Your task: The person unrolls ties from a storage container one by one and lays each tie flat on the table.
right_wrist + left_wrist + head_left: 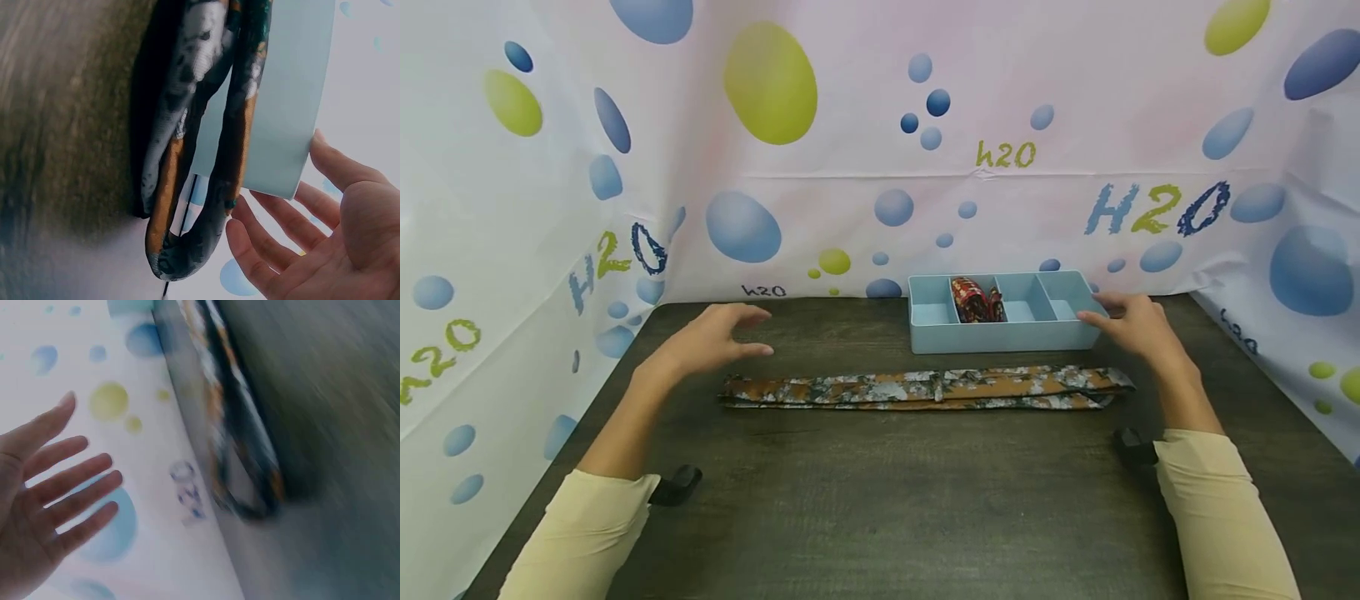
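Observation:
My right hand is at the right end of a light blue divided box, thumb at the front corner and fingers round the end wall; in the right wrist view the fingertips are partly hidden behind the box. A rolled red patterned cloth sits in one of the box's compartments. In front of the box lies a folded floral necktie, brown with white flowers, stretched sideways across the table. Above its left end my left hand is raised, fingers apart and nothing between them; the left wrist view shows its palm.
The dark wooden table meets a white sheet with coloured ovals and "H2O" lettering at the back and sides. The box stands near the table's back edge. Black straps are at both wrists.

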